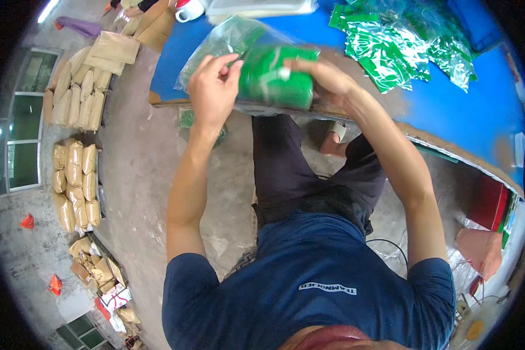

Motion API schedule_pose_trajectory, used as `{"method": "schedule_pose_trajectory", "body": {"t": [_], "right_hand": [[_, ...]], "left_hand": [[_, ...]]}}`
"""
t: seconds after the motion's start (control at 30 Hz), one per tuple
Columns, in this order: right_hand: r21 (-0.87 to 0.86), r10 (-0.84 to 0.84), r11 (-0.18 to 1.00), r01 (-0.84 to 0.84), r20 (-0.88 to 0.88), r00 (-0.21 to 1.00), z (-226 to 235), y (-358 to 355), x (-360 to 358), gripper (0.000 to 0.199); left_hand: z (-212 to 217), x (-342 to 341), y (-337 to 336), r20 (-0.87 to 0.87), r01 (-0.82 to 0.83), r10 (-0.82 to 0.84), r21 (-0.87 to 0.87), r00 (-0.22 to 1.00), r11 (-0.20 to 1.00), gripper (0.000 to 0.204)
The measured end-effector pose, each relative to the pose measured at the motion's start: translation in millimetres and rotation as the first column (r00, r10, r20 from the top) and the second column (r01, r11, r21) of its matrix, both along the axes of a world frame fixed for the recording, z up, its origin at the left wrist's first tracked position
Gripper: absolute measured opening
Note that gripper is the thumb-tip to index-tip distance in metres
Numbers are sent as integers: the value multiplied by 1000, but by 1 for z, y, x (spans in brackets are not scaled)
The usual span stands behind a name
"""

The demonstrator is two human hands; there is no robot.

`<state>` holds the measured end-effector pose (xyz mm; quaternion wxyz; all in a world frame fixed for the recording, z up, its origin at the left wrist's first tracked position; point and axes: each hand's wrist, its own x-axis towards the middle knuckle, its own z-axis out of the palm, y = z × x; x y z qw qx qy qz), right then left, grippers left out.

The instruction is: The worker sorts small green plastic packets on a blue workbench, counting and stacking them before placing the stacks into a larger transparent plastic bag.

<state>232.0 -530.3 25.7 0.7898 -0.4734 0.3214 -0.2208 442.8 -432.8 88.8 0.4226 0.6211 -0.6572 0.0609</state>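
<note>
At the near edge of the blue table, my left hand (211, 87) is closed in a pinch at the rim of a large clear plastic bag (193, 57). A bundle of green packets (279, 77), smeared by motion, lies against the bag, to the right of that hand. My right hand (328, 80) grips the bundle's right side, its outstretched finger or thumb laid across the green face. Whether the bundle is inside the bag or in front of it, I cannot tell.
A heap of shiny green packets (385, 49) covers the table's (449, 111) far right. A white mug (189, 10) and a stack of clear bags (262, 7) stand at the back. Filled brown sacks (76, 181) line the left wall. A red box (487, 203) is at lower right.
</note>
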Motion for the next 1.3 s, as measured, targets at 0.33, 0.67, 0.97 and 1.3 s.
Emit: {"method": "schedule_pose_trajectory", "body": {"t": [0.33, 0.67, 0.97, 1.3], "right_hand": [[-850, 69, 417, -323, -324, 943, -21, -61, 74, 64], [-377, -384, 892, 249, -342, 858, -27, -54, 104, 81], [-425, -195, 899, 108, -168, 966, 4, -24, 93, 88], [-627, -301, 773, 97, -227, 926, -35, 6, 90, 83]], "left_hand": [[-12, -74, -11, -117, 34, -39, -43, 992, 998, 16], [-79, 170, -62, -895, 424, 12, 224, 447, 878, 68], [-90, 155, -46, -956, 691, -134, 88, 262, 718, 77], [-55, 116, -32, -954, 763, -197, 49, 228, 645, 90]]}}
